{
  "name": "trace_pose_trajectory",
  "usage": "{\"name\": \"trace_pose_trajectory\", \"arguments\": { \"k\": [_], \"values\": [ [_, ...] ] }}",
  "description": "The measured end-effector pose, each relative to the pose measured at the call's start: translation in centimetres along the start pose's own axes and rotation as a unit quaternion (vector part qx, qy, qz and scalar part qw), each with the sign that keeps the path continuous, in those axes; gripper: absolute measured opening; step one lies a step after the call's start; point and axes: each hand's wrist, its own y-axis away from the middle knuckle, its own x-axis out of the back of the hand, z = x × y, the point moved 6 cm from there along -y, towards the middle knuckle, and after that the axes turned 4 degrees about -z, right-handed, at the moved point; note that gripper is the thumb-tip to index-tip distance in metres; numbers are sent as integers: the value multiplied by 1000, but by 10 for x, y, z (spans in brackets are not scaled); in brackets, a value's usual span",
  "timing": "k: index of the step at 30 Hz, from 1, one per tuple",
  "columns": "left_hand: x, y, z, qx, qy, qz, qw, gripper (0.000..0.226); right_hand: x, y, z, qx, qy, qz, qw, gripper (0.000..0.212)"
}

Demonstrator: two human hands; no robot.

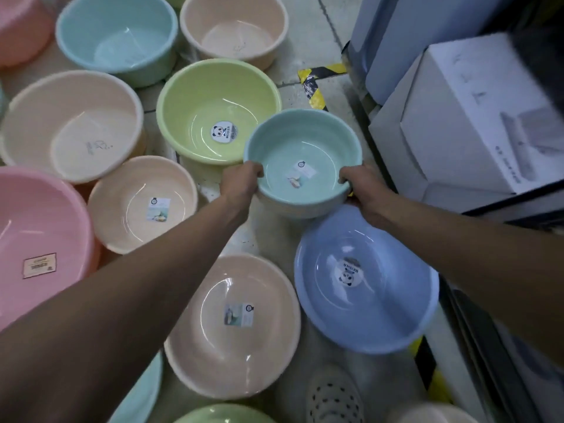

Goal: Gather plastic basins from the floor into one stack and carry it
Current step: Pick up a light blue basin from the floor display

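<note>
Hands, left hand (241,183) and right hand (363,190), each grip the teal basin (300,160) by its rim. Looks mid-gather; next it needs nesting into a bigger one, maybe the blue basin (366,288).

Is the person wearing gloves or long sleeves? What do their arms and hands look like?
No gloves and no sleeves in view. The left hand and right hand are bare, and so are the left forearm and right forearm, as far as the picture shows. No watch, bracelet or ring shows.

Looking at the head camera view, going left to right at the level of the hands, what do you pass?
pink basin → small beige basin → left hand → teal basin → right hand → white box
</note>
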Motion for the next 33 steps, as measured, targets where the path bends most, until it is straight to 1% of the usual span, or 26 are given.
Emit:
{"name": "trace_pose_trajectory", "arguments": {
  "k": [1,2,4,6,9,10,12,13,16,18,19,23,27,28,29,31,32,33],
  "values": [
    [7,20,4,0,1,-17,1000,3,2,23,-6,2,4,7,1000,38],
    [14,44,7,1,-5,-31,1000,6,5,50,-11,3,5,15,1000,35],
    [27,97,11,-9,-22,-54,998,5,13,108,-16,2,0,30,1000,39],
    [36,153,11,-28,-43,-81,995,13,25,168,-11,4,-10,45,999,44],
    [45,233,0,-37,-67,-124,989,19,46,254,14,2,-27,78,997,36],
    [47,256,-9,-35,-78,-136,987,20,54,282,26,-2,-27,89,996,35],
    [49,298,-32,-30,-115,-154,981,19,73,335,56,-21,-12,123,992,41],
    [49,317,-45,-30,-134,-160,977,18,83,361,73,-32,-10,140,990,42],
    [44,371,-91,-26,-169,-191,967,13,108,431,134,-70,-37,167,983,28],
    [39,405,-132,-13,-205,-217,955,28,123,476,179,-101,-57,190,975,31],
    [36,422,-153,-11,-215,-229,949,32,130,498,202,-117,-68,201,970,32],
    [23,481,-246,5,-254,-288,923,26,155,577,300,-158,-82,247,952,27],
    [10,519,-341,21,-311,-317,896,34,169,630,407,-208,-102,275,933,24],
    [8,527,-364,27,-324,-324,888,34,172,640,432,-219,-111,281,928,25],
    [5,532,-386,29,-336,-329,882,34,175,646,456,-227,-116,285,924,30],
    [2,540,-426,42,-356,-332,873,33,182,655,503,-244,-121,291,917,46],
    [-1,542,-443,46,-360,-333,870,31,186,656,524,-251,-124,290,915,47],
    [-3,544,-459,48,-366,-333,867,28,189,657,544,-257,-128,289,913,43]
  ]
}}
